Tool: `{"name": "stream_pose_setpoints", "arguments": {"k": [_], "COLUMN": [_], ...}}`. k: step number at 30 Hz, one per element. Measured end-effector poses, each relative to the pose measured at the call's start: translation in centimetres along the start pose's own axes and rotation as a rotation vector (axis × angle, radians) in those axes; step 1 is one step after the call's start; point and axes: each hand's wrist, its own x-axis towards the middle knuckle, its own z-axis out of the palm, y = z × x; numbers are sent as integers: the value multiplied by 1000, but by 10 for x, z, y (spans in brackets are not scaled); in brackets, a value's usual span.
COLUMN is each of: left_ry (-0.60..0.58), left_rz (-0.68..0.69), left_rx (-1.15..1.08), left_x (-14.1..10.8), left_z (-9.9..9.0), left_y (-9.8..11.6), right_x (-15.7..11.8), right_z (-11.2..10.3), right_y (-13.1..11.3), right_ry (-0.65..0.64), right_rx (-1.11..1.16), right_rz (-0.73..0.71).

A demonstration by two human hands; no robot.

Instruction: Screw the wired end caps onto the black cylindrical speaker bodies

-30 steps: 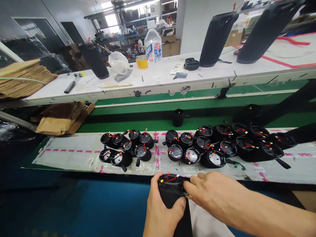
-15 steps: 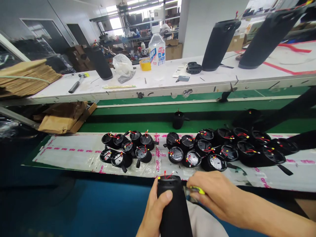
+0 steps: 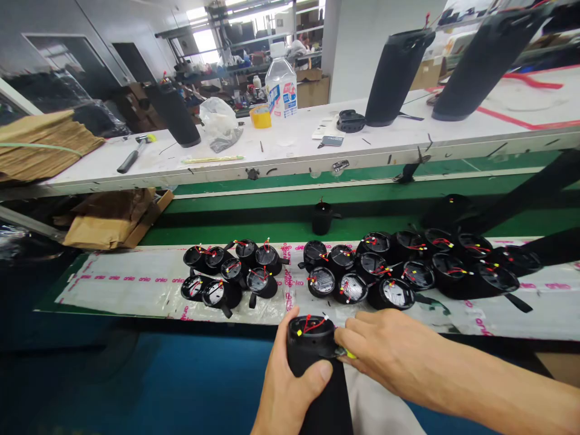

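In my left hand (image 3: 294,380) is a black cylindrical speaker housing (image 3: 319,393), its fingers and thumb wrapped round the upper part. The open end tilts toward me and shows red wires with small yellow and white connectors. My right hand (image 3: 378,344) is closed round a small yellow-handled tool (image 3: 350,355), mostly hidden by the fingers, so its exact kind does not show. Its grey tip lies against the right side of the housing, just below the rim. Beyond both hands stand several similar open black housings (image 3: 357,289), wires sticking out of their tops.
A plastic-covered green bench (image 3: 131,290) carries the rows of housings. On the white shelf (image 3: 290,148) above are a clear bottle (image 3: 281,87), yellow tape (image 3: 260,116), a hammer-like tool (image 3: 133,156) and tall black cylinders (image 3: 396,78). Brown cardboard (image 3: 109,223) sits at left.
My right hand has moved left, bringing the yellow-handled tool against the housing. The housing has tilted so more of its open end shows, and my left thumb has shifted across its front.
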Motion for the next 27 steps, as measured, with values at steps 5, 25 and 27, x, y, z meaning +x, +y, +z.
{"name": "stream_pose_setpoints", "arguments": {"k": [5,25,27], "left_ry": [23,180,172], "left_rz": [-12,-24,-19], "left_rx": [75,258,252], "left_x": [-1,-4,-3], "left_z": [1,13,12], "left_y": [5,7,4], "right_x": [-1,-3,-2], "right_z": [2,12,11], "right_y": [1,-4,-2], "right_ry": [-18,-108,-118], "right_rx": [-20,-120,-69], "right_rz": [-11,-31,-7]}}
